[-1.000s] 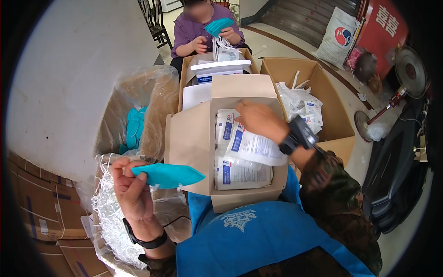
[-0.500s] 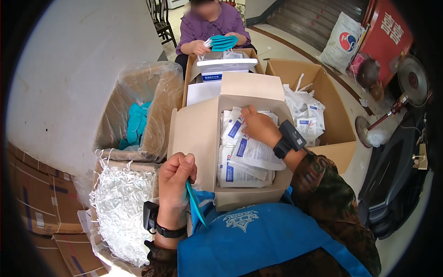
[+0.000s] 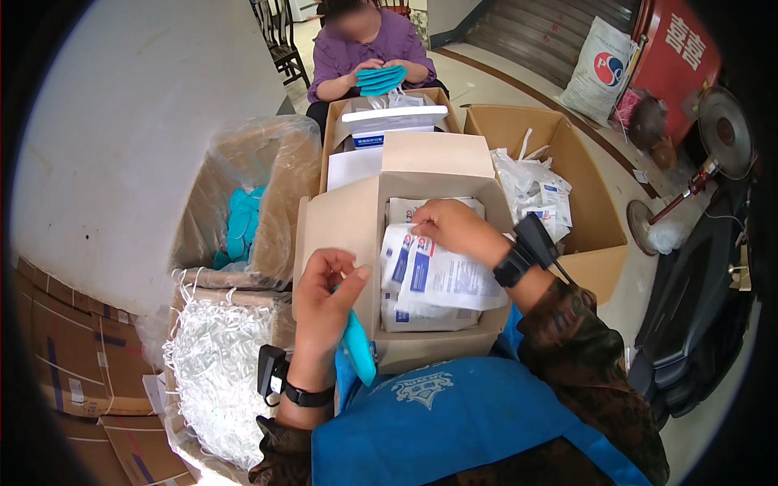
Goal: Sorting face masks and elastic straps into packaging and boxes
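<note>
My left hand (image 3: 324, 296) is curled around the upper end of a teal face mask (image 3: 357, 352), which hangs down beside a cardboard box (image 3: 336, 231). That box stands open in front of me with flat white packets with blue print inside. Over it, my right hand (image 3: 458, 231) is closed, thumb and fingertips pinching the top edge of a white packet (image 3: 454, 275). Other packets (image 3: 421, 211) lie behind and beneath it. A blue apron (image 3: 454, 421) covers my lap.
Left stands a plastic-lined carton (image 3: 275, 170) with teal masks (image 3: 243, 223); nearer, a heap of white ear loops (image 3: 219, 364). At right a carton (image 3: 596, 219) holds loose packets (image 3: 535, 190). Across, a person (image 3: 373, 49) handles teal masks (image 3: 381, 80) above another box (image 3: 332, 134).
My right hand has moved slightly down and right, pulling the packet flatter over the pile. My left hand has risen and turned, its fingers loosening a little. The person opposite has shifted their masks.
</note>
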A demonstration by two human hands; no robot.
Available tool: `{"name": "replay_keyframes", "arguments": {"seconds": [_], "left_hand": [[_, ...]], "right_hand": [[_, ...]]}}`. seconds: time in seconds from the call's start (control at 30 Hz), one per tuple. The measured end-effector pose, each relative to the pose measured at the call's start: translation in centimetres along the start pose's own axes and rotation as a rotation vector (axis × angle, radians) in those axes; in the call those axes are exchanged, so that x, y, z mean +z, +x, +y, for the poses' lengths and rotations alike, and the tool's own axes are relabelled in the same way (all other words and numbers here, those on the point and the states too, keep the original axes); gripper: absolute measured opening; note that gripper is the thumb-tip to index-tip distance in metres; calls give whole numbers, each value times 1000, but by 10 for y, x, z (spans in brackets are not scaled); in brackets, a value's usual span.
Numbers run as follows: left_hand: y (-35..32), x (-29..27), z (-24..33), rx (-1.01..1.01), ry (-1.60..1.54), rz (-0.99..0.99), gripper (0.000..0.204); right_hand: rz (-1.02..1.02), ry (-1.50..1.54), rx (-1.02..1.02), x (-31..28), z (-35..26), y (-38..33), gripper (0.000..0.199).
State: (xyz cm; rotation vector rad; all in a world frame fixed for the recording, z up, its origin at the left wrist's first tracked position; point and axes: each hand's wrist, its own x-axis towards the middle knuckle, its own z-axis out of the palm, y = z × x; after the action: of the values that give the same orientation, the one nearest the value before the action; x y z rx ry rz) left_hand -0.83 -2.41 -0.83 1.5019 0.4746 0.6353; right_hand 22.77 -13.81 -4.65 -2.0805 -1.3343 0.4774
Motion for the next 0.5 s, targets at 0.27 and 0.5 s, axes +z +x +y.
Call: {"name": "replay_keyframes", "arguments": {"seconds": [0.27, 0.5], "left_hand": [[1, 31, 5, 390, 547, -129, 15], [-13, 44, 5, 75, 102, -130, 19]], "right_hand": [[34, -148, -402, -24, -84, -62, 17], [205, -152, -531, -26, -95, -94, 13]]}}
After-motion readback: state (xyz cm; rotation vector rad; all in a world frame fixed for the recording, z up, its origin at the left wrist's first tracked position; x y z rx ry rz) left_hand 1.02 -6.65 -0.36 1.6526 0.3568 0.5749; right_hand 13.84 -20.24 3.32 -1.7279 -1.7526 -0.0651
